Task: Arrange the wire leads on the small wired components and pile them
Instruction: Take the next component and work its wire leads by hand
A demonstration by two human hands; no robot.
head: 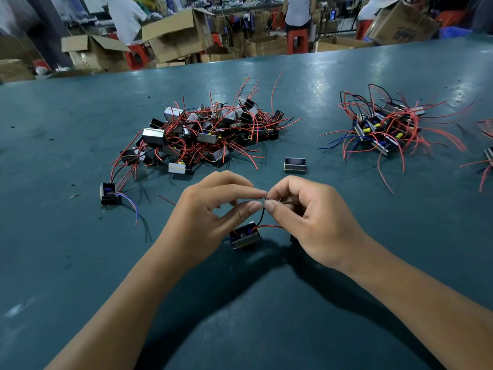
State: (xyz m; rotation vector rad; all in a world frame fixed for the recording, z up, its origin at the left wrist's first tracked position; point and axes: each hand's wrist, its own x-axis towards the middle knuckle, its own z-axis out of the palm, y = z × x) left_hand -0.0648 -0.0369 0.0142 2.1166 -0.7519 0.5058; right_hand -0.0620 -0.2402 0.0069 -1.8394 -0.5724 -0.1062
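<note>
A small black component with a metal casing [245, 237] sits on the teal table [80, 263] between my hands. Its black wire lead [263, 212] rises from it. My left hand [210, 217] and my right hand [309, 220] meet above it, fingertips pinching the top of that black lead. A red lead [269, 226] runs from the component toward my right palm. A large tangled pile of components with red wires [208, 132] lies behind my hands. A second pile [386, 129] lies at the right.
A lone component with blue leads [109, 193] lies at the left, and a wireless casing [294, 165] sits beyond my right hand. More components [488, 156] show at the right edge. Cardboard boxes [176, 36], red stools and people stand beyond the table's far edge.
</note>
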